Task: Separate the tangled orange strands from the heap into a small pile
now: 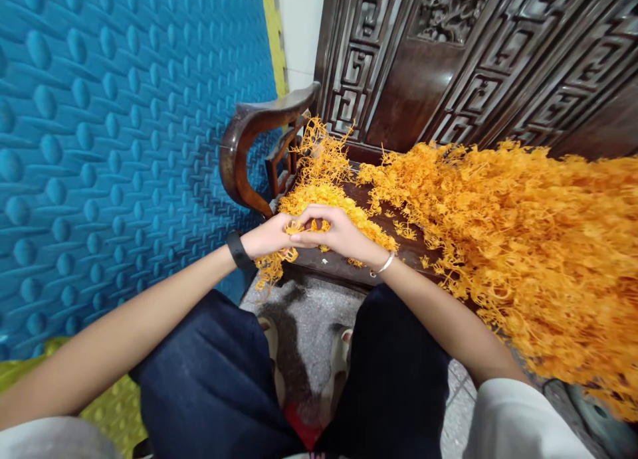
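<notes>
My left hand (269, 238), with a black band at its wrist, is closed around orange plastic pieces (293, 229) with thin curled prongs. A loose strand of them (270, 270) hangs below that hand. My right hand (335, 231) meets it fingertip to fingertip, its fingers bent and pinched on the same pieces; some orange shows between thumb and fingers. Just behind the hands, a small heap of matching orange pieces (319, 192) lies on the dark wooden seat (359, 196). The exact shape of what is between the fingertips is partly hidden.
A large orange heap (538, 246) spreads over the seat to the right. The bench has a curved wooden armrest (234, 147) on the left and a carved backrest (413, 87) behind. Blue foam matting (124, 147) stands at the left. Grey floor (304, 313) shows between my legs.
</notes>
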`<state>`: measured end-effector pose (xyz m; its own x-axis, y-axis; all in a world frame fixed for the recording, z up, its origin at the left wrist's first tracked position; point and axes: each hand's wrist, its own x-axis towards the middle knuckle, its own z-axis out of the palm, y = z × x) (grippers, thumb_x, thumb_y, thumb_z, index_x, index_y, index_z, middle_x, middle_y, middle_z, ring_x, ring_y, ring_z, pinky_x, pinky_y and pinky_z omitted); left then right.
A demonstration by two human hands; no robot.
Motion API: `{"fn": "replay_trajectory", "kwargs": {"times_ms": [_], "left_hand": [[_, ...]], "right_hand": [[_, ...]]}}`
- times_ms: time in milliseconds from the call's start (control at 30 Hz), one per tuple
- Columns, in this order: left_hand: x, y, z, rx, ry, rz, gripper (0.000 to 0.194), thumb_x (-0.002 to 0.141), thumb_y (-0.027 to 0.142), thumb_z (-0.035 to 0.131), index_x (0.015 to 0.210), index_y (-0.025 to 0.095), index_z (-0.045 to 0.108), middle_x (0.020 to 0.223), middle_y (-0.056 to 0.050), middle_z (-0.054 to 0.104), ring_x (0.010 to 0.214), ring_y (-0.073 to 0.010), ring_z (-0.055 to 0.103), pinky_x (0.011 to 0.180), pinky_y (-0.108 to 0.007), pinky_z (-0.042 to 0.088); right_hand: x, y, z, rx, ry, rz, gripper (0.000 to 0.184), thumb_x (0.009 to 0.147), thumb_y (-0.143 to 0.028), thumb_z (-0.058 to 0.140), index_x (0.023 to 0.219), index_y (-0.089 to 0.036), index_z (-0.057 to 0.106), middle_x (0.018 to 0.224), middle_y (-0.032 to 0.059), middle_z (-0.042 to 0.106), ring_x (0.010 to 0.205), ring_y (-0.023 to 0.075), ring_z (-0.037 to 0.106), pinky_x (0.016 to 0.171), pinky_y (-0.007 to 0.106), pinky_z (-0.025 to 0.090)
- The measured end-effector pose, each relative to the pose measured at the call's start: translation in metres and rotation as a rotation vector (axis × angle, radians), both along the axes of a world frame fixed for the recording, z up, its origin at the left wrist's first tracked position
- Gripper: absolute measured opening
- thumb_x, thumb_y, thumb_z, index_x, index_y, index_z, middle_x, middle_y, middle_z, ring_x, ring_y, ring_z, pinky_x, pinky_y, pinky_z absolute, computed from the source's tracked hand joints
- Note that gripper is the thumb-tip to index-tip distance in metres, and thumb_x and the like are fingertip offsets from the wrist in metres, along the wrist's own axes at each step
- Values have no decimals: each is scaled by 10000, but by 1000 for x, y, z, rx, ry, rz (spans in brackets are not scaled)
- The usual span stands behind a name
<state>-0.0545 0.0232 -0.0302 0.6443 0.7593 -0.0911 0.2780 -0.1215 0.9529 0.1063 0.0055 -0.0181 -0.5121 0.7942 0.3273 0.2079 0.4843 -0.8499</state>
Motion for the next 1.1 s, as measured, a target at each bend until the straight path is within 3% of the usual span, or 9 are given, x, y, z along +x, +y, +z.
{"fn": "replay_trajectory", "kwargs": {"times_ms": [133, 233, 333, 467, 667, 833, 933, 1000, 1100], "left_hand": [[1, -2, 6, 31, -4, 41, 284, 679, 362, 682, 628, 146, 506, 470, 83, 329, 426, -39, 261, 409, -197, 195], [3, -4, 11, 84, -104, 109, 254, 703, 360, 667, 710, 147, 529, 528, 71, 369, 466, -48, 302, 449, -198, 226], [5, -5, 12, 122, -181, 156, 246, 761, 391, 601, 726, 157, 531, 586, 51, 410, 503, -60, 342, 480, -204, 259], [10, -5, 10, 58, -147, 200, 249, 792, 419, 544, 727, 181, 513, 487, 76, 297, 419, -63, 252, 420, -212, 172], [23, -6, 6, 21, -203, 269, 239, 772, 376, 545, 666, 175, 470, 495, 70, 311, 434, -66, 260, 424, -212, 166], [33, -7, 3, 122, -178, 273, 245, 824, 305, 479, 625, 177, 419, 499, 68, 304, 458, -75, 265, 465, -222, 211], [37, -23, 6, 192, -84, 277, 236, 847, 252, 441, 626, 178, 405, 517, 58, 339, 487, -86, 313, 499, -227, 249], [39, -42, 8, 244, -1, 169, 229, 864, 267, 424, 655, 173, 431, 553, 43, 404, 522, -94, 377, 527, -229, 280], [39, -73, 7, 328, 117, -124, 235, 901, 316, 374, 722, 184, 451, 536, 48, 431, 503, -100, 409, 514, -234, 272]], "right_hand": [[-2, 7, -6, -185, 304, -152, 125, 689, -237, 685, 683, -196, 567, 720, -25, 561, 696, 110, 518, 696, 279, 402], [-2, 12, -7, -312, 482, -243, 158, 658, -219, 682, 651, -194, 526, 713, -27, 536, 690, 106, 507, 694, 279, 399], [-1, 19, -8, -446, 551, -280, 160, 662, -247, 656, 657, -195, 505, 721, -12, 532, 691, 117, 506, 648, 278, 388], [4, 30, -11, -537, 580, -364, 164, 646, -252, 641, 669, -194, 489, 755, 12, 543, 702, 128, 510, 616, 277, 381], [11, 39, -18, -521, 567, -488, 172, 647, -257, 636, 658, -196, 475, 765, 35, 582, 696, 133, 518, 588, 271, 400], [7, 39, -25, -578, 586, -482, 198, 612, -262, 652, 674, -202, 474, 717, 30, 583, 656, 135, 528, 566, 278, 406], [25, 52, -25, -481, 573, -526, 216, 632, -322, 634, 694, -209, 461, 733, 31, 581, 636, 128, 523, 536, 267, 392], [53, 67, -23, -327, 561, -632, 222, 680, -388, 574, 689, -217, 433, 722, 24, 563, 622, 123, 516, 514, 258, 371], [105, 84, -18, -131, 562, -919, 279, 660, -438, 583, 656, -217, 413, 682, -8, 522, 601, 116, 508, 489, 238, 326]]}}
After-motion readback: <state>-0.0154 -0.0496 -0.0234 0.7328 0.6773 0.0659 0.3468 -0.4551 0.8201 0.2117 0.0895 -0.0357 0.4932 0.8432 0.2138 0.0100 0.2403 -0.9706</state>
